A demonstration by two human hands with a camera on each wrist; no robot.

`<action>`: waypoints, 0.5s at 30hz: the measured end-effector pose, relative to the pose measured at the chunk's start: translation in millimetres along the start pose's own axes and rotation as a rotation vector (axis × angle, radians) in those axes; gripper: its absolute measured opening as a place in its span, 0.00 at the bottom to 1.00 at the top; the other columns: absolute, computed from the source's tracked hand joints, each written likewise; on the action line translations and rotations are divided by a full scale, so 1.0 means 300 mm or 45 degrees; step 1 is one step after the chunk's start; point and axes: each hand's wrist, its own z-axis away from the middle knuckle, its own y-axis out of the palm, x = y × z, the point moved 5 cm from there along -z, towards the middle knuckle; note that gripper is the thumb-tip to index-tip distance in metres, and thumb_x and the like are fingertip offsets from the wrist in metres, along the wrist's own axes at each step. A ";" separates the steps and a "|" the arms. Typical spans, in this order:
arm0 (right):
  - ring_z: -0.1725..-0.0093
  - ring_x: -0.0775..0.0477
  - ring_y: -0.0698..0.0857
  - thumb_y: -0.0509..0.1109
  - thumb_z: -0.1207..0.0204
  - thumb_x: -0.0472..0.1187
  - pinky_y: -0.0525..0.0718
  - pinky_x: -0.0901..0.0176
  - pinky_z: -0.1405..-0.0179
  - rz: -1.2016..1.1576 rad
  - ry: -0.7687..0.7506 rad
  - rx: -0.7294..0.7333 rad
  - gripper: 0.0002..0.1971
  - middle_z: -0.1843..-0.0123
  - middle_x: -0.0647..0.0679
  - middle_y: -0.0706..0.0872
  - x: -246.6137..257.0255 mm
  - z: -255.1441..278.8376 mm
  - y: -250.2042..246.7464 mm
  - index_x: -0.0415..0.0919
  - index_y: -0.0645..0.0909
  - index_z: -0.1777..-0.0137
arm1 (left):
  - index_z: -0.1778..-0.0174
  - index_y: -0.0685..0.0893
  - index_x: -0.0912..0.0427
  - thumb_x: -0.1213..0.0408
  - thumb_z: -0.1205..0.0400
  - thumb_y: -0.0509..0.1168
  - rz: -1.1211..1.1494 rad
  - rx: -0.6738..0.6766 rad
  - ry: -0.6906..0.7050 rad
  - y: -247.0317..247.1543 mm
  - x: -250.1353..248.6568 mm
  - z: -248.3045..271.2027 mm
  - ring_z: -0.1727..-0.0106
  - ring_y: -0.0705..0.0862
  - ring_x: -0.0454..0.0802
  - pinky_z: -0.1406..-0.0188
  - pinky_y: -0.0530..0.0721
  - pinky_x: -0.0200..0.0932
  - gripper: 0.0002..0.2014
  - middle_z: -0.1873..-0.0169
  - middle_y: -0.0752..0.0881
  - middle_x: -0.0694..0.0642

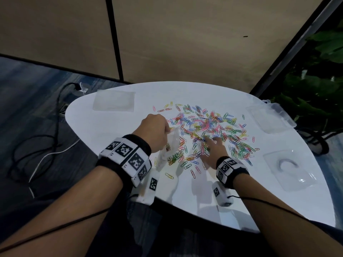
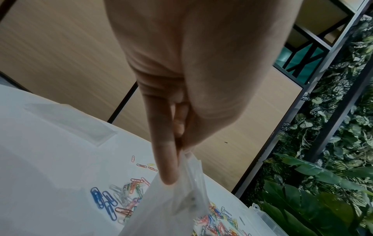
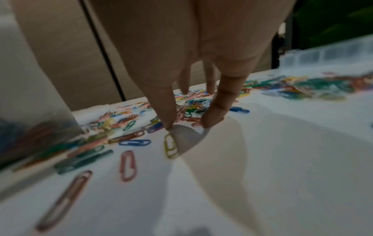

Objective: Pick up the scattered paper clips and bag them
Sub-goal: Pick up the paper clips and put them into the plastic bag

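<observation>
We see the left hand (image 1: pixel 155 130) pinching the top edge of a clear plastic bag (image 1: pixel 168 149), which hangs to the white table (image 1: pixel 185 197) with some clips already inside. The right hand (image 1: pixel 213 148) is spread, fingers (image 3: pixel 215 111) straight, tips pressing down among the coloured paper clips (image 1: pixel 207 127) scattered across the middle of the table (it grips none of them)

Too many scattered coloured paper clips (image 1: pixel 206 130) to count, two hands, left hand (image 1: pixel 152 134) and right hand (image 1: pixel 213 149), one held clear bag (image 1: pixel 169 145), one flat bag (image 1: pixel 114 101), one clear compartment box (image 1: pixel 272 115), one clear plastic tray (image 1: pixel 289 168), one white table (image 1: pixel 194 191)
</observation>
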 end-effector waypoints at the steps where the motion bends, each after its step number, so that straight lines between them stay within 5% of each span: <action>1: 0.25 0.31 0.72 0.70 0.22 0.44 0.78 0.43 0.29 0.136 -0.091 -0.004 0.29 0.17 0.43 0.60 0.014 -0.005 -0.001 0.53 0.68 0.21 | 0.40 0.90 0.61 0.74 0.18 0.65 -0.002 -0.001 0.000 -0.001 0.003 -0.003 0.51 0.91 0.61 0.44 0.90 0.52 0.14 0.46 0.89 0.63; 4: 0.37 0.33 0.81 0.65 0.21 0.34 0.84 0.48 0.43 0.287 -0.279 -0.118 0.12 0.34 0.42 0.81 0.048 -0.010 -0.007 0.42 0.84 0.42 | 0.41 0.90 0.61 0.74 0.18 0.65 -0.006 -0.004 0.001 -0.004 0.006 -0.011 0.51 0.90 0.61 0.44 0.90 0.52 0.14 0.48 0.90 0.63; 7: 0.58 0.42 0.85 0.65 0.25 0.26 0.77 0.61 0.65 0.290 -0.267 -0.216 0.10 0.61 0.45 0.81 0.041 -0.020 -0.006 0.37 0.86 0.61 | 0.40 0.90 0.61 0.74 0.18 0.65 -0.008 -0.006 -0.001 -0.003 0.001 -0.010 0.51 0.91 0.60 0.45 0.91 0.52 0.14 0.48 0.90 0.63; 9: 0.64 0.42 0.83 0.65 0.26 0.24 0.76 0.64 0.68 0.209 -0.185 -0.202 0.11 0.65 0.43 0.81 0.030 -0.019 -0.024 0.35 0.87 0.63 | 0.41 0.90 0.62 0.75 0.18 0.65 -0.013 0.004 0.003 0.000 -0.003 -0.006 0.51 0.91 0.60 0.45 0.91 0.52 0.14 0.48 0.90 0.63; 11: 0.61 0.38 0.89 0.67 0.27 0.26 0.87 0.59 0.63 0.025 -0.061 -0.192 0.09 0.62 0.37 0.89 0.003 -0.017 -0.057 0.33 0.89 0.60 | 0.41 0.90 0.62 0.75 0.18 0.65 -0.021 0.015 0.005 0.001 -0.006 -0.006 0.51 0.91 0.60 0.45 0.91 0.52 0.14 0.47 0.90 0.63; 15: 0.60 0.47 0.91 0.79 0.29 0.36 0.90 0.58 0.53 -0.663 0.246 -0.140 0.04 0.57 0.43 0.94 -0.077 -0.002 -0.118 0.40 0.92 0.56 | 0.40 0.89 0.62 0.76 0.19 0.65 -0.029 0.005 0.006 -0.004 -0.004 -0.004 0.52 0.91 0.60 0.45 0.91 0.52 0.14 0.47 0.89 0.63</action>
